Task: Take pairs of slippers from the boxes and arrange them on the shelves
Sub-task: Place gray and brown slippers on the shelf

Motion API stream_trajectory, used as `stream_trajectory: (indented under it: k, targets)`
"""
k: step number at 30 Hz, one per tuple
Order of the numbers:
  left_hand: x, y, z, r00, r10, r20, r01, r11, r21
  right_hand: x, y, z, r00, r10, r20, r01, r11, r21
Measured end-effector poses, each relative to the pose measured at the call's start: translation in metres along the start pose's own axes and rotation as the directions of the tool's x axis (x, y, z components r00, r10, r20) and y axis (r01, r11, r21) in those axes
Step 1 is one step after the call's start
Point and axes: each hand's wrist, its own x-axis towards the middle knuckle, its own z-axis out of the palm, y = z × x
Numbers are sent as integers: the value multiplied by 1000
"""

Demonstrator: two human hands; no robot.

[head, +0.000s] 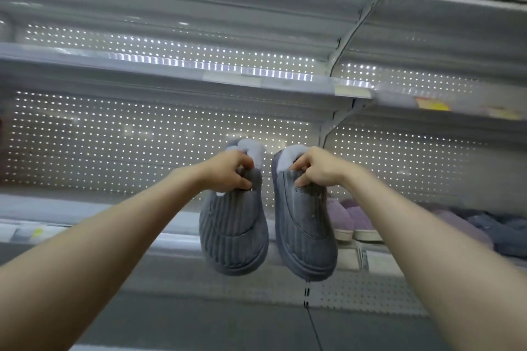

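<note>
Two grey ribbed slippers with pale fleece lining hang toe-down in front of the shelving. My left hand [231,169] grips the heel end of the left grey slipper [232,234]. My right hand [316,167] grips the heel end of the right grey slipper [303,234]. Both slippers are held in the air just in front of the edge of the lower shelf [176,239], side by side and slightly apart. No box is in view.
Purple slippers [352,218] and further blue-grey ones [502,232] sit on the lower shelf to the right. Above is a shelf [171,71] with price tags along its edge. A perforated back panel [142,137] and an upright post [328,128] stand behind.
</note>
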Motion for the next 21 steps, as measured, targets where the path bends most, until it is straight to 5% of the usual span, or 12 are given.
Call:
stream_trajectory:
  k: [21]
  targets:
    - [121,-100,49,976,-134,175,135,991,4,161,40,59,990,79,113,-80,997,1]
